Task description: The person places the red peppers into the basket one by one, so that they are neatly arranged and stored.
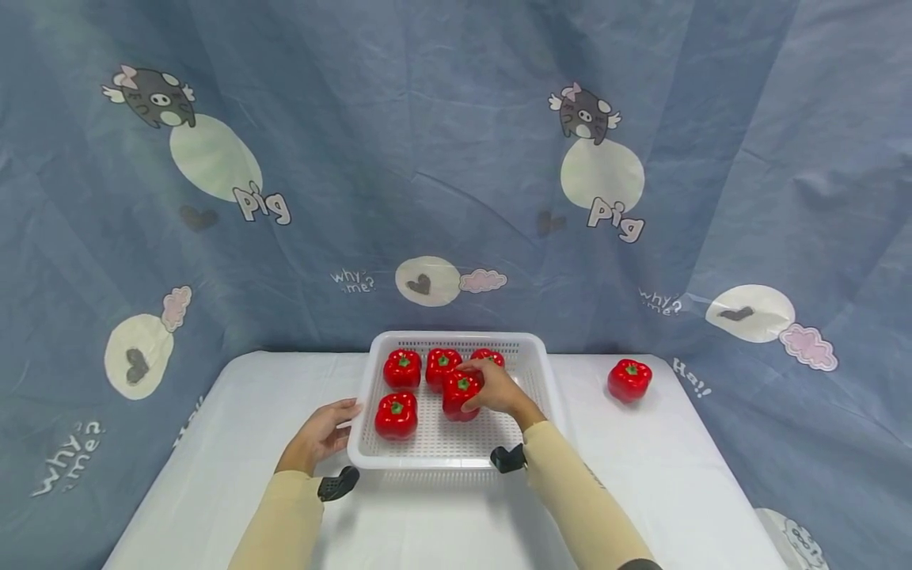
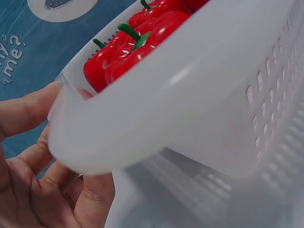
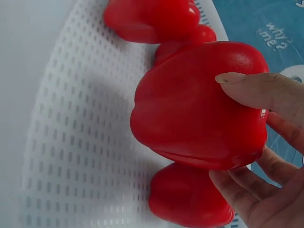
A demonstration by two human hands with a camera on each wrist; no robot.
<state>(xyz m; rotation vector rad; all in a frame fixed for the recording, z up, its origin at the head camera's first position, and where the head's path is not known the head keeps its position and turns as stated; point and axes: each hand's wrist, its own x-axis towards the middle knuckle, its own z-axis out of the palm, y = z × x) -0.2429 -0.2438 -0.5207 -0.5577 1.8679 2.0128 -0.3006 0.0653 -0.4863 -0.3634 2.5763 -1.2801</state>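
My right hand [image 1: 502, 391] grips a red bell pepper [image 1: 456, 402] over the white plastic basket [image 1: 427, 462]. In the right wrist view the thumb presses one side of this pepper [image 3: 199, 109], with the fingers round the other. At the basket's left side, my left hand [image 1: 324, 430] holds the rim. The left wrist view has its thumb [image 2: 28, 109] against the rim and the other fingers curled beneath. Inside the basket sit more red bell peppers: one front left [image 1: 396, 416], one back left [image 1: 402, 370], one back middle [image 1: 442, 364] and one partly hidden behind my right hand [image 1: 490, 355].
Another red bell pepper [image 1: 629, 380] stands on the white table [image 1: 285, 380], to the right of the basket. A blue printed curtain [image 1: 456, 158] hangs behind the table's back edge. The basket has raised, perforated walls.
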